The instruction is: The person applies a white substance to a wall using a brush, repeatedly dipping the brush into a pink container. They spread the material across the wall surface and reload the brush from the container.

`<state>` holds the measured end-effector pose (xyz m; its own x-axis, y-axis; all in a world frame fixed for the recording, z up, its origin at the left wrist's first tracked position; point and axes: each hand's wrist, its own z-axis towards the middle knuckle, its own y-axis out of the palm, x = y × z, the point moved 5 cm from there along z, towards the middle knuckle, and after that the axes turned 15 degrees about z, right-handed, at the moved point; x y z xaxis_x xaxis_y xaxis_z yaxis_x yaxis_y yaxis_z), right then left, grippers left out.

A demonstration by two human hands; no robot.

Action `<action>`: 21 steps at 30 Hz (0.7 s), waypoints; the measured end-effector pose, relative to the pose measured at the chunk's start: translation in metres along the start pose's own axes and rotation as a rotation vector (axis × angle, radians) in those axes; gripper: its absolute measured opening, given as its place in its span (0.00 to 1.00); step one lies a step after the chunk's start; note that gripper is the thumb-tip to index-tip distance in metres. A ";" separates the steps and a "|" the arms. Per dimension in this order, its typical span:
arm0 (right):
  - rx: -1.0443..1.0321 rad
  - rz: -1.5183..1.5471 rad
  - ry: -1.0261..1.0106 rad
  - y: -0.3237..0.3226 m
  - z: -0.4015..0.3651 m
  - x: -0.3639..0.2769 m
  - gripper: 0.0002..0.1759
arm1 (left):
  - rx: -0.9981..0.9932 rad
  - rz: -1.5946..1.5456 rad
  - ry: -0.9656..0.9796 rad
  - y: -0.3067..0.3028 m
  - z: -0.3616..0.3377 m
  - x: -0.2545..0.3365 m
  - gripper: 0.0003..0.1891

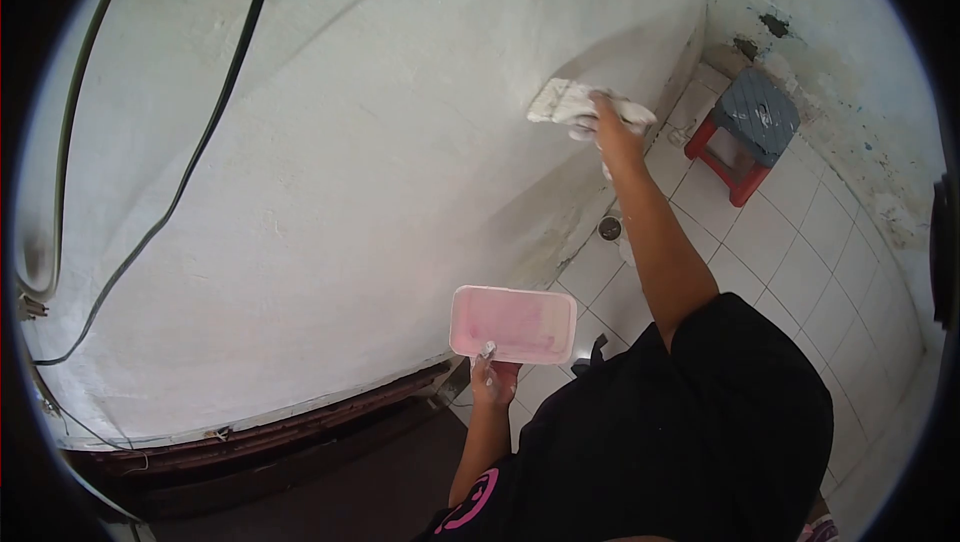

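Note:
My right hand (608,122), smeared with white, grips a white paint-covered brush (560,102), its wide head against or very near the pale wall (350,142). Lower down, my left hand (492,378) holds a shallow pink rectangular tray (515,325) by its near edge, with the thumb over the rim and the other fingers mostly hidden beneath. A thin pink-white layer covers the inside of the tray. White smears mark the fingers of this hand too.
A grey-topped stool with red legs (757,115) stands on the white tiled floor (790,232) at the right. A small round container (610,229) is by the wall base. Dark cables (190,177) hang at the left. Dark brown furniture (330,472) lies below the wall.

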<state>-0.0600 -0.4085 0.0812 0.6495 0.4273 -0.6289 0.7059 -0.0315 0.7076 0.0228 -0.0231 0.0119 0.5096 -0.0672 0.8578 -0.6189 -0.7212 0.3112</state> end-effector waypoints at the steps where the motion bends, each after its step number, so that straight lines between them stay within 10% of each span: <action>1: 0.047 0.023 -0.040 -0.025 0.010 0.019 0.16 | -0.014 -0.016 0.012 0.001 -0.002 0.001 0.28; 11: -0.010 -0.081 0.024 0.022 0.019 0.025 0.14 | 0.032 -0.048 0.015 0.020 -0.008 0.010 0.29; 21: -0.167 0.438 -0.051 0.024 0.049 -0.008 0.23 | 0.149 -0.057 0.068 0.049 0.031 0.007 0.31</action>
<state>-0.0343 -0.4567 0.0873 0.8921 0.3615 -0.2712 0.3096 -0.0519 0.9494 0.0147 -0.0796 0.0208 0.4967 0.0198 0.8677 -0.4919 -0.8172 0.3002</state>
